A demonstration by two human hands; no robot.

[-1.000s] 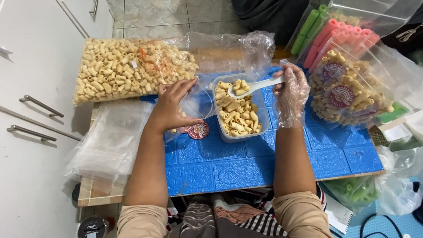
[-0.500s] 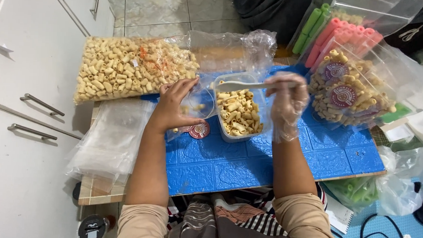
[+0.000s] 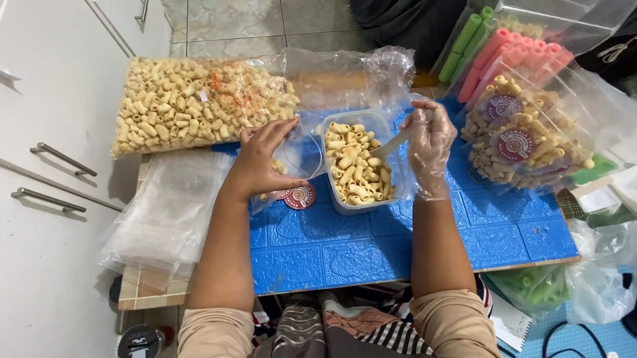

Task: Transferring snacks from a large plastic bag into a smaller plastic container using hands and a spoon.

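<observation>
- The table (image 3: 344, 250) has a blue embossed top; its near edge runs just in front of the person's lap, and the widest bare stretch of blue lies between the two forearms and that edge.
- On the left edge a stack of empty clear bags (image 3: 165, 216) overhangs the table, close to a white cabinet (image 3: 43, 190).
- The far side is crowded: a big bag of macaroni snacks (image 3: 194, 104) lies behind the left hand, and filled labelled pouches (image 3: 524, 144) pile up at the right.
- The left hand (image 3: 259, 163) has its fingers closed around the mouth of a small clear pouch (image 3: 290, 181) with a round red label, pinching it beside the tub.
- The right hand (image 3: 429, 144), in a thin clear glove, has its fingers curled tight around a white spoon (image 3: 390, 143) whose bowl dips into the snacks.
- The clear plastic tub (image 3: 358, 163) of macaroni snacks sits between the hands, touching the pouch on its left.
</observation>
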